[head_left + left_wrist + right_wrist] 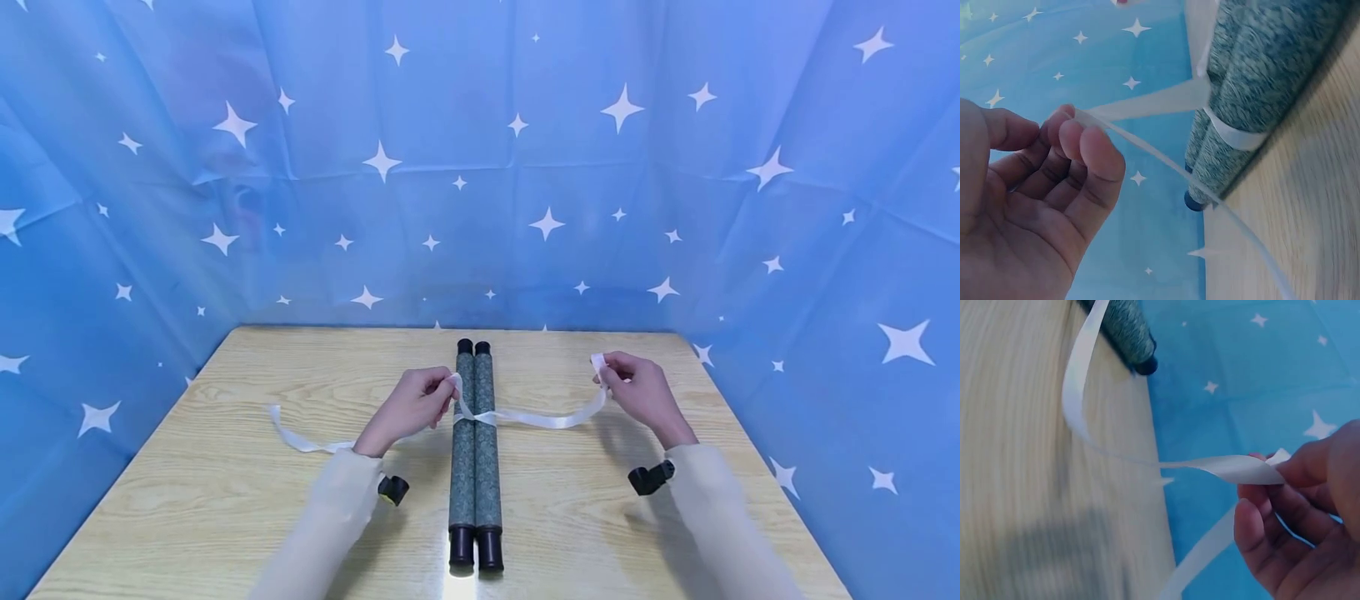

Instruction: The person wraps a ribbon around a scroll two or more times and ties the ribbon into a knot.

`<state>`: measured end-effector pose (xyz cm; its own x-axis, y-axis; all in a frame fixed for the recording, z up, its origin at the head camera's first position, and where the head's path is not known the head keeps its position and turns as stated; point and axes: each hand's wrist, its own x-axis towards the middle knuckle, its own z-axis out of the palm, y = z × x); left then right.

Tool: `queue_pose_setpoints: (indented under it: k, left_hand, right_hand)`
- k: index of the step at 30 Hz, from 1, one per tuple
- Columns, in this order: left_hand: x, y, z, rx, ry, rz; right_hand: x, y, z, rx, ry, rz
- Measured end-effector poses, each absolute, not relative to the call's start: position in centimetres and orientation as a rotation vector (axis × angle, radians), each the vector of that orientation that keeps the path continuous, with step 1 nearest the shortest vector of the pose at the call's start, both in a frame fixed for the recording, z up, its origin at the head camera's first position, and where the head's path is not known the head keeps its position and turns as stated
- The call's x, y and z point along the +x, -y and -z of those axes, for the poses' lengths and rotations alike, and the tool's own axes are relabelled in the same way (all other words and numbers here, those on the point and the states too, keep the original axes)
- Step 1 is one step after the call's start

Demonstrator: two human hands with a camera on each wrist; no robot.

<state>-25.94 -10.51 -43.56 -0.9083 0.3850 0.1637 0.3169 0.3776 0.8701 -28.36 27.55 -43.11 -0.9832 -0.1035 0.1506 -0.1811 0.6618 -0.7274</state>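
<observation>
A scroll (463,475) rolled from both ends, in grey-green patterned cloth with dark end knobs, lies lengthwise at the table's middle. A white ribbon (551,422) wraps round both rolls and crosses on top of them. Just left of the scroll, my left hand (414,402) pinches the ribbon between thumb and fingertips; from there a strip (1154,102) runs to the wrap and a tail (296,442) trails leftward. My right hand (641,392), raised over the table's right side, pinches the other length, which sags toward the scroll. A loose part (1204,553) hangs below those fingers.
The wooden table (195,492) ends at a back edge beyond the scroll's far knobs. Blue curtains (465,275) with white stars enclose it at the back and both sides. Small black cameras (651,477) sit at both wrists.
</observation>
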Motion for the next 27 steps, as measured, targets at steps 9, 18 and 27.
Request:
queue_pose_setpoints:
  k: [9,18,27]
  left_hand:
    - [-26.2,10.0,43.5,0.672,-2.568,-1.590]
    - [-26.2,9.8,43.6,0.687,-2.544,-1.616]
    - [-26.3,9.5,43.8,0.686,-2.526,-1.644]
  right_hand:
    - [-30.1,-24.1,41.8,0.389,2.771,-1.269]
    - [-31.6,-20.3,40.3,0.572,2.788,-1.298]
    - [-33.5,-16.1,39.9,0.804,2.805,-1.397]
